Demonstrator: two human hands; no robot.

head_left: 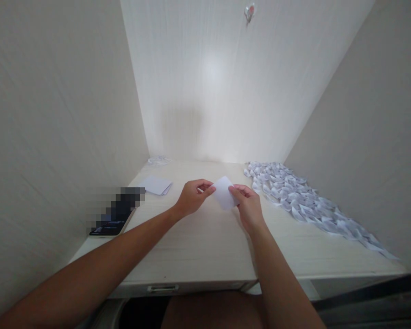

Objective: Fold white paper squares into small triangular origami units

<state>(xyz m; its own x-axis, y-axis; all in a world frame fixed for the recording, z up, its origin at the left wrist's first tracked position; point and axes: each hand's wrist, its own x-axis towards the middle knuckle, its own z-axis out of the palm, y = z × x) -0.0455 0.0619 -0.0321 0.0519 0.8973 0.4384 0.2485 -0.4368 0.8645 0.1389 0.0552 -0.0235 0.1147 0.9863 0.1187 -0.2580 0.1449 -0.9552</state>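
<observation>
From where I stand, the paper sheet (225, 193) is located between the two hands, in front of the person and over the middle of the worktop (192, 251); the left hand (193, 196) pinches its left corner, thumb uppermost; the right hand (249, 203) grips its right edge, the thumb lying flat across the face. Neither hand is nearer, as both touch the sheet; the right overlaps more of it. The sheet is set diamond-wise, one corner toward the back wall (205, 91); no long axis can be told with the right side covered. The flat stack of paper (156, 185) lies beyond the left hand, to its left; the folded-paper pile (294, 196) lies to the right of the right hand, well apart from the stack.
</observation>
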